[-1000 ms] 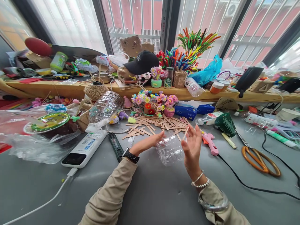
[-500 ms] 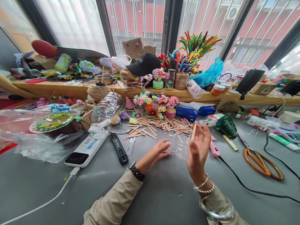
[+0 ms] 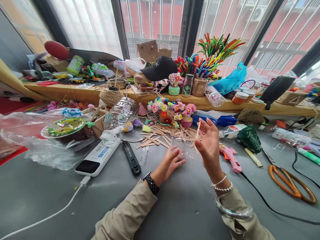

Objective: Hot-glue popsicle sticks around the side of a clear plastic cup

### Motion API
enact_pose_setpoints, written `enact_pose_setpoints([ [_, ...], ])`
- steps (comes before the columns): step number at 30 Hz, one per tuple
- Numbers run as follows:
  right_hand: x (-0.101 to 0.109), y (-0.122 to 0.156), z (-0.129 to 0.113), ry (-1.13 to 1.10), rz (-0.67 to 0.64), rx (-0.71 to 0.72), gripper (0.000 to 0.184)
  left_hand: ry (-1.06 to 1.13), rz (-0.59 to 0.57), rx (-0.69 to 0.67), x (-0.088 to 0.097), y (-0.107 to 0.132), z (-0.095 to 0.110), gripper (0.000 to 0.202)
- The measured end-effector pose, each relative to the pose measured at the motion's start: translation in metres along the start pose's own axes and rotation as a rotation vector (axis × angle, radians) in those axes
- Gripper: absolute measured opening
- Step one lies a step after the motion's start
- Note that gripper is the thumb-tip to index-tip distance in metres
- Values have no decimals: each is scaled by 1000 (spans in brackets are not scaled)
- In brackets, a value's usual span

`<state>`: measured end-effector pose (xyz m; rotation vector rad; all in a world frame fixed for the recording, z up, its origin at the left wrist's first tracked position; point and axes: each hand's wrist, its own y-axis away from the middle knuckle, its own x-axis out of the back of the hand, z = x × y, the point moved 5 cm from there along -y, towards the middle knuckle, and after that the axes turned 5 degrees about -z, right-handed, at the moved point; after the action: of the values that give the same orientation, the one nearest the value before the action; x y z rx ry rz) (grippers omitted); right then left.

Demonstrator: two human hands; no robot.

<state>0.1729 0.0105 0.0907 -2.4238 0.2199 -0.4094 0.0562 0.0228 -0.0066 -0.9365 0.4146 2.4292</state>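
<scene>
A thin wooden craft stick point(image 3: 198, 130) stands nearly upright between the thumb and fingers of my right hand point(image 3: 210, 143). Just left of that hand is a clear plastic piece point(image 3: 183, 151), hard to make out against the grey table; its exact shape is unclear. My left hand point(image 3: 170, 164) is beside the near left side of this plastic, thumb and fingers apart and holding nothing. Whether its fingertips touch the plastic I cannot tell. Behind both hands lies a loose pile of craft sticks point(image 3: 157, 138).
A pink glue gun point(image 3: 232, 160) lies right of my right hand, its black cord running right. Farther right are scissors point(image 3: 291, 183). A utility knife point(image 3: 131, 159) and white power bank point(image 3: 98, 156) lie left. Crochet flowers point(image 3: 163, 111) stand behind the sticks.
My right hand has moved left with the craft stick, showing more of the glue gun. My left hand's fingers have spread a little. The whole view has shifted slightly.
</scene>
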Motion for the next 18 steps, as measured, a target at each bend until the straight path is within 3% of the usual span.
enact_pose_setpoints([
  [3, 8, -5, -12, 154, -147, 60, 78, 40, 18, -35, 3, -2, 1, 56],
  [8, 12, -3, -30, 602, -345, 215, 86, 60, 65, -79, 7, -3, 2, 45],
  [12, 7, 3, -37, 778, -398, 301, 85, 64, 111, -58, 8, -3, 2, 51],
  [18, 7, 12, -30, 856, -392, 305, 86, 65, 161, -34, 10, -2, 1, 59],
])
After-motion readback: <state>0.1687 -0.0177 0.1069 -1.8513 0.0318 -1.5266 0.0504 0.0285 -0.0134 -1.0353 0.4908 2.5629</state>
